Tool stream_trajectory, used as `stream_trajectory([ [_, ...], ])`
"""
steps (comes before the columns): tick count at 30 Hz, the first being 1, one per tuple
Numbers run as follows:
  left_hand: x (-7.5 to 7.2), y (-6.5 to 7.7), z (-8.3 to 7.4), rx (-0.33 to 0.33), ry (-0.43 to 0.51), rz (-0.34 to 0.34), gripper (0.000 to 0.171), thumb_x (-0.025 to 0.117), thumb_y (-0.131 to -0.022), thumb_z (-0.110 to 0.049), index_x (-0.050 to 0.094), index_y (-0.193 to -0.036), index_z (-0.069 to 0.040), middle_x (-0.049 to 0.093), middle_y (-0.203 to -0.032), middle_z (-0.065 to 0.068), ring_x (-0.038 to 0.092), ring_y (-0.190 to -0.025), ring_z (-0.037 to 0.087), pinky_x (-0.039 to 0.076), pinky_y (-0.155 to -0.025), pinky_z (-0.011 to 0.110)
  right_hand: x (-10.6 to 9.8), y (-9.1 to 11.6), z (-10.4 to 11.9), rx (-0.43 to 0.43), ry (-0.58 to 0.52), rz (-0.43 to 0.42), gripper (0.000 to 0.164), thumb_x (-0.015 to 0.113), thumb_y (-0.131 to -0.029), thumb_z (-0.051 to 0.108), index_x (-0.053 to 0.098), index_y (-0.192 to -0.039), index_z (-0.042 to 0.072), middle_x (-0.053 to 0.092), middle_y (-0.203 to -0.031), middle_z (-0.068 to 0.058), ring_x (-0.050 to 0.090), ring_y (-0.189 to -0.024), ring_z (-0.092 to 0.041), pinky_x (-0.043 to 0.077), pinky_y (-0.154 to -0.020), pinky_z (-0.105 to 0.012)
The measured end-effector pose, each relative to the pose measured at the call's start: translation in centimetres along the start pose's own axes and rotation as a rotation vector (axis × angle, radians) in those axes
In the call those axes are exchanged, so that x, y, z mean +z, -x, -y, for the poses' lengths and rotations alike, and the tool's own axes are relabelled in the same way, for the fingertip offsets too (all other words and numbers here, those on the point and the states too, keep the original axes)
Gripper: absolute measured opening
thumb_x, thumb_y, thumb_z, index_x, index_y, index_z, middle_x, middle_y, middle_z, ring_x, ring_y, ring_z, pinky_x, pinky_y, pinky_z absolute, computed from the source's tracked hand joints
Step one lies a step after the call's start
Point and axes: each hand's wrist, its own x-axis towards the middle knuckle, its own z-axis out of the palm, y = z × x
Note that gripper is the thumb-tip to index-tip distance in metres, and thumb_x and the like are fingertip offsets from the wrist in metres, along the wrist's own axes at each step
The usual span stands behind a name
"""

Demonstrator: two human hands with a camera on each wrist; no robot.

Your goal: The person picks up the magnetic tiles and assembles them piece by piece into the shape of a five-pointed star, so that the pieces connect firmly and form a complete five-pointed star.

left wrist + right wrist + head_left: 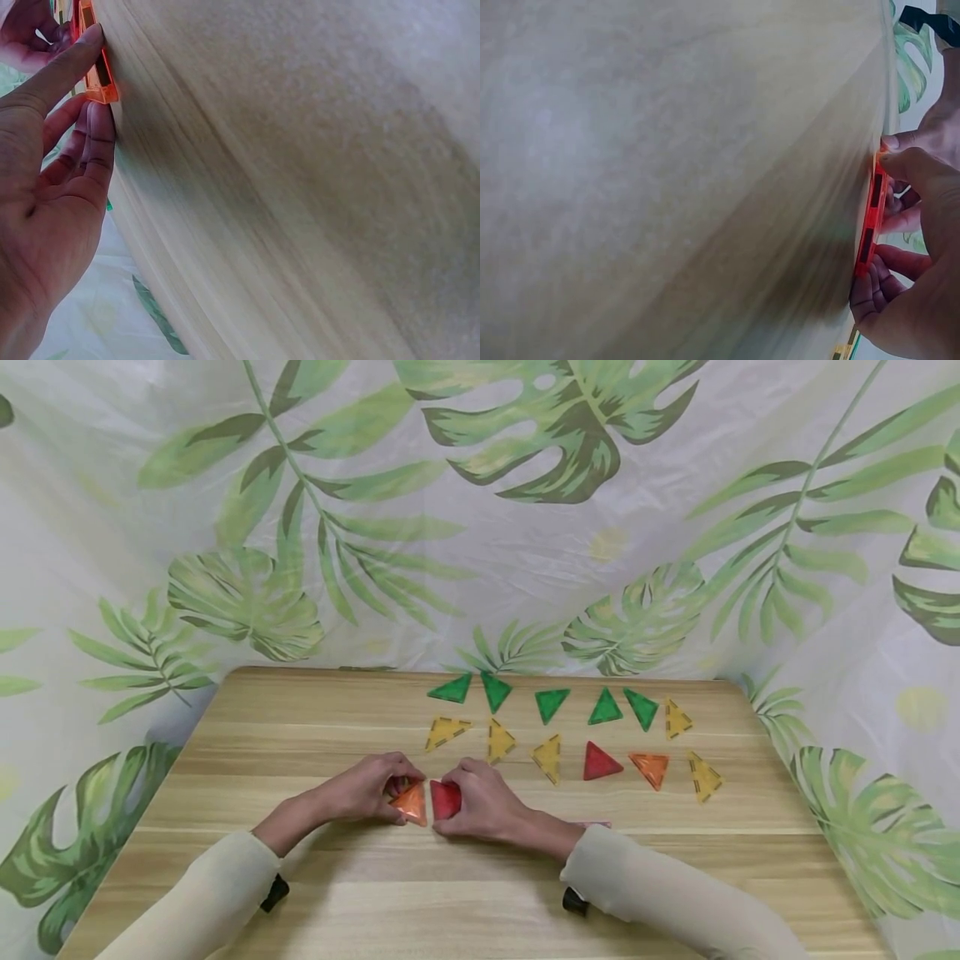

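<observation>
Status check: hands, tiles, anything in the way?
Left hand pinches orange triangular magnetic tile. Right hand pinches red magnetic tile. Narrow gap between them in head view; nothing seen blocking it.

Wood-grain tabletop (420, 910), clock from centre | five green triangles (552, 704), far edge, 12–2 o'clock | five yellow triangles (550, 757), 11–3 | red triangle (602, 762), 2 | orange triangle (651, 768), 3 | pink strip (597, 823), partly hidden, 3

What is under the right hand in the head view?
The right hand pinches a red tile: its left part shows, the rest is covered. Anything else beneath the hand cannot be seen there.
</observation>
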Motion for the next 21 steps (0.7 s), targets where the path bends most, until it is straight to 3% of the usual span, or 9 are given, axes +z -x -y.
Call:
stream_trajectory([
  [6,0.1,-0.1,0.0,0.014,-0.003,-0.005,0.061,0.098,-0.076,-0.015,0.071,-0.129,0.000,0.069,-0.113,0.005,0.063,-0.093,0.013,0.058,-0.080,0.028,0.5,-0.3,0.4,-0.017,-0.005,-0.025,0.057,0.094,-0.074,0.044,0.078,-0.114,0.007,0.070,-0.106,-0.003,0.059,-0.092,-0.012,0.047,-0.073,-0.017],
  [14,0.3,-0.2,-0.2,0.018,-0.008,-0.001,0.062,0.097,-0.077,-0.013,0.071,-0.131,0.000,0.067,-0.114,0.006,0.063,-0.094,0.013,0.057,-0.081,0.027,-0.5,0.4,-0.1,0.040,-0.125,-0.004,0.059,0.096,-0.076,0.040,0.078,-0.121,0.005,0.071,-0.111,-0.004,0.064,-0.098,-0.013,0.054,-0.084,-0.021],
  [21,0.4,-0.4,-1.2,-0.013,-0.064,-0.014,0.071,0.098,-0.077,-0.032,0.069,-0.133,-0.001,0.064,-0.116,0.005,0.059,-0.096,0.014,0.054,-0.083,0.027,-2.7,2.2,-2.2,0.050,-0.176,0.004,0.054,0.094,-0.080,0.038,0.077,-0.123,0.008,0.072,-0.112,-0.003,0.066,-0.099,-0.016,0.055,-0.088,-0.030],
])
